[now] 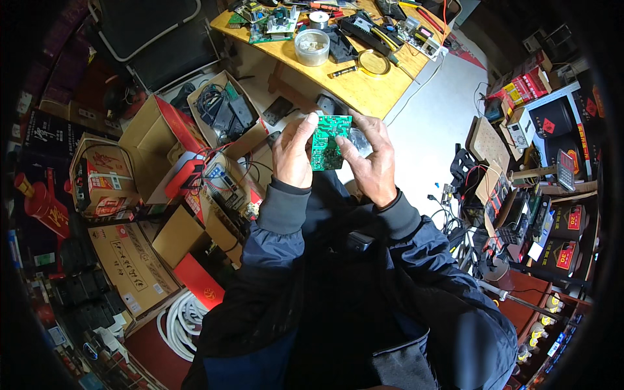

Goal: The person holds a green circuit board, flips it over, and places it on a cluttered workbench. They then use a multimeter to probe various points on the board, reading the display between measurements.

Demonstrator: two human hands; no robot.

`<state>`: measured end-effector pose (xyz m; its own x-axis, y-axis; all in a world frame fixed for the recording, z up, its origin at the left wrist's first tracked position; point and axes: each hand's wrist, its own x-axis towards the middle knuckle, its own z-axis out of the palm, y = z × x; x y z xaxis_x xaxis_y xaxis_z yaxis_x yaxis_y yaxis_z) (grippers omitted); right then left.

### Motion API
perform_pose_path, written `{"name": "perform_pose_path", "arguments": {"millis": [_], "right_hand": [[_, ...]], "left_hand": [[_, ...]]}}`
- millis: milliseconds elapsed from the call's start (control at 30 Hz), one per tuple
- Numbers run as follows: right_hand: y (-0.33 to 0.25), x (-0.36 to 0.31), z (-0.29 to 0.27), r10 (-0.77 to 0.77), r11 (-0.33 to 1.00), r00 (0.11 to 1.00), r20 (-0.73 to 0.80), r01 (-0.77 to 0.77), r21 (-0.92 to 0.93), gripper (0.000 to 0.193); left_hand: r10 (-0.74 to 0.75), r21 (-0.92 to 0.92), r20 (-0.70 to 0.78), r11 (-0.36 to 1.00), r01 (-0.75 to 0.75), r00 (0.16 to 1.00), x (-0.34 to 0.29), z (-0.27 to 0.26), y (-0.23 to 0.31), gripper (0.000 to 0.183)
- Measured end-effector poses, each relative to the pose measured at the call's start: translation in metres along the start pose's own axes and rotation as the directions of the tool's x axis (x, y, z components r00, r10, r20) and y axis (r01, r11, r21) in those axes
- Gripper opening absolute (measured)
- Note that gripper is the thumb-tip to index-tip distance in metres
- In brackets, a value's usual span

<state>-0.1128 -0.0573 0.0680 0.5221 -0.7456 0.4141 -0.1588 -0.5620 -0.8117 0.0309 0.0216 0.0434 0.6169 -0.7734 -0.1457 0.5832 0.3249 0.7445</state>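
"What are we holding?"

"A green circuit board [326, 144], raised in front of us near the desk [372, 96]; the fingers of our left hand [292, 157] and right hand [374, 162] grip its sides, the right thumb on its face."

"How would it handle?"

"Light, stiff but fragile, we'd judge; edges are our safest hold."

"Any writing?"

"None we can read on the board. Farther out, we see handwriting on a brown carton [133, 268] leftward, red labels [567, 254] on black boxes [552, 256] rightward."
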Motion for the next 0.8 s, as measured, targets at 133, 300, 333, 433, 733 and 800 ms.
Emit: {"name": "perform_pose_path", "arguments": {"millis": [133, 300, 333, 433, 733, 800], "right_hand": [[0.004, 0.001, 0.000, -0.016, 0.999, 0.999, -0.033, 0.018, 0.034, 0.043], [0.012, 0.003, 0.000, 0.048, 0.991, 0.998, -0.050, -0.041, 0.125, 0.036], [0.013, 0.002, 0.000, 0.057, 0.989, 0.997, -0.060, -0.048, 0.142, 0.035], [0.015, 0.001, -0.001, 0.089, 0.977, 0.994, -0.065, -0.075, 0.198, 0.033], [0.020, 0.001, -0.008, 0.135, 0.965, 0.989, -0.068, -0.116, 0.235, 0.040], [0.021, 0.001, -0.009, 0.146, 0.960, 0.987, -0.063, -0.126, 0.252, 0.041]], "left_hand": [[0.043, 0.034, 0.008, 0.998, -0.043, 0.999, -0.001, 0.000, -0.001, 0.024], [0.098, 0.088, 0.023, 0.991, -0.099, 0.995, -0.001, 0.000, -0.006, 0.026], [0.086, 0.067, 0.012, 0.994, -0.087, 0.996, -0.001, 0.001, -0.007, 0.027], [0.065, 0.046, -0.005, 0.997, -0.064, 0.998, -0.001, 0.003, -0.012, 0.031], [-0.049, 0.009, 0.005, 0.999, 0.049, 0.999, 0.002, 0.013, -0.012, 0.024], [-0.055, -0.023, 0.005, 0.998, 0.055, 0.998, 0.002, 0.015, -0.014, 0.023]]}}
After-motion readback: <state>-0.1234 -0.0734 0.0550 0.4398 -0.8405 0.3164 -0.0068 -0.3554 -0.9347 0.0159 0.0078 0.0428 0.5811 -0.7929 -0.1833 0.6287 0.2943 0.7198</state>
